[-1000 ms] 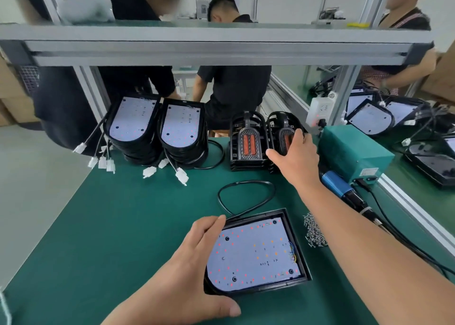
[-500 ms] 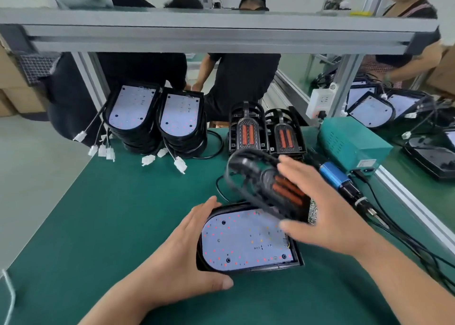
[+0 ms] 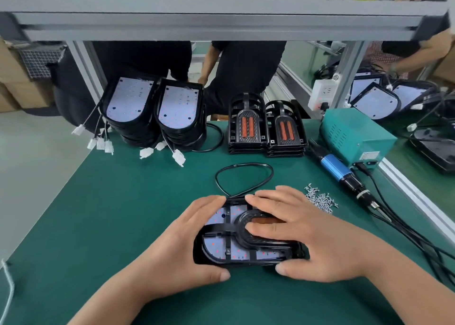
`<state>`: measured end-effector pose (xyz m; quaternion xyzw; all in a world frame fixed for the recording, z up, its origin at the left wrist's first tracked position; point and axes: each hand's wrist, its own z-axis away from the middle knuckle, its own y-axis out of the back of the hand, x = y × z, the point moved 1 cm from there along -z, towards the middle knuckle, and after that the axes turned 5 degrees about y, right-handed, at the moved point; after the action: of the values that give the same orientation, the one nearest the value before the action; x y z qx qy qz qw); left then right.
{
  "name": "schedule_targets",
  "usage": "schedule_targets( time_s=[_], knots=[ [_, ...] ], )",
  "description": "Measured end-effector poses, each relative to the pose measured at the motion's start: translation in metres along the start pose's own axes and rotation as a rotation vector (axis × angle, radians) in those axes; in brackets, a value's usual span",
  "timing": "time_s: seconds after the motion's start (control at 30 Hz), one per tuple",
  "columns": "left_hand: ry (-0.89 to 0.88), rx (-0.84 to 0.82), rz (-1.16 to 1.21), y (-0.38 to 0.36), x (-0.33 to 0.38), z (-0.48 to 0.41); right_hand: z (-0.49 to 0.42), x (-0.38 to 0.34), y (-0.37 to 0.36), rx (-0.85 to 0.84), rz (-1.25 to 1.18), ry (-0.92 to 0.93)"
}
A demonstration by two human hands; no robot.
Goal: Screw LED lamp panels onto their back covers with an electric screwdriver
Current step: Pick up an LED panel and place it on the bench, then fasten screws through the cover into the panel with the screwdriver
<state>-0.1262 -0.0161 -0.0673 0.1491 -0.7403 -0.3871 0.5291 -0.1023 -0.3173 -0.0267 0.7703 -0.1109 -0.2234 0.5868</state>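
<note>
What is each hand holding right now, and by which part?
Left hand grips the lamp panel by its rounded left end; right hand only presses flat fingers on the black cover lying on top.

Lit brightly and evenly by diffuse white light from overhead. Soft, short shadows on the matte green desk [image 3: 98,214], close beneath the left hand [image 3: 177,248], the right hand [image 3: 317,236] and the far stacks of lamp panels [image 3: 128,100]. Mild sheen on the white panel faces and on the grey aluminium beam [image 3: 221,16]. Marked wide-angle distortion, with a bowed beam and uprights [image 3: 349,73] splayed toward the left and right edges. Sharp focus at near centre, down to single screws [image 3: 320,199]; softer, faintly smeared detail at the far corners and on the people behind [image 3: 246,73].
</note>
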Motion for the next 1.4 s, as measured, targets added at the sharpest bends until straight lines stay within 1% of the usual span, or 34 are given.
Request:
schedule_targets(
  time_s=[0.2, 0.4, 0.5, 0.57, 0.63, 0.7, 0.77, 0.83, 0.9, 0.97, 1.07, 1.13, 1.23, 1.3, 1.4],
  knots=[
    [-0.006, 0.0, -0.003, -0.001, -0.005, -0.001, -0.001, 0.009, -0.006, -0.058, -0.069, -0.008],
    [-0.004, -0.008, 0.002, -0.001, -0.002, -0.002, 0.004, 0.007, -0.019, 0.012, -0.029, -0.03],
    [0.016, -0.001, -0.014, 0.0, -0.001, -0.001, 0.005, 0.007, -0.021, 0.017, -0.064, -0.042],
    [0.015, 0.0, -0.029, 0.0, 0.0, -0.001, 0.005, 0.007, -0.021, 0.071, -0.141, -0.052],
    [0.006, -0.002, -0.057, -0.001, 0.0, 0.001, 0.009, 0.01, -0.019, 0.192, -0.23, -0.101],
    [0.003, 0.001, -0.078, -0.001, 0.0, 0.002, 0.019, 0.022, -0.013, 0.374, -0.245, -0.246],
    [0.002, 0.006, -0.088, -0.002, 0.0, 0.003, 0.031, 0.042, -0.002, 0.549, -0.125, -0.49],
    [0.002, 0.011, -0.086, -0.002, 0.0, 0.002, 0.048, 0.066, 0.009, 0.631, 0.073, -0.739],
    [0.0, 0.013, -0.066, -0.002, -0.001, 0.002, 0.066, 0.089, 0.016, 0.659, 0.224, -0.923],
    [-0.004, 0.012, -0.04, -0.002, -0.001, 0.002, 0.078, 0.106, 0.02, 0.608, 0.288, -1.052],
    [-0.031, 0.018, -0.007, 0.001, 0.001, 0.002, 0.082, 0.12, 0.02, 0.391, 0.318, -1.171],
    [-0.049, 0.039, 0.006, 0.003, 0.004, 0.002, 0.079, 0.124, 0.018, 0.275, 0.334, -1.186],
    [-0.046, 0.117, 0.004, 0.008, 0.012, 0.003, 0.075, 0.128, 0.016, 0.12, 0.367, -1.139],
    [-0.028, 0.178, -0.037, 0.013, 0.024, 0.0, 0.073, 0.132, 0.014, 0.077, 0.39, -1.126],
    [-0.037, 0.21, -0.104, 0.018, 0.053, -0.018, 0.071, 0.136, 0.012, 0.129, 0.372, -1.124]
  ],
)
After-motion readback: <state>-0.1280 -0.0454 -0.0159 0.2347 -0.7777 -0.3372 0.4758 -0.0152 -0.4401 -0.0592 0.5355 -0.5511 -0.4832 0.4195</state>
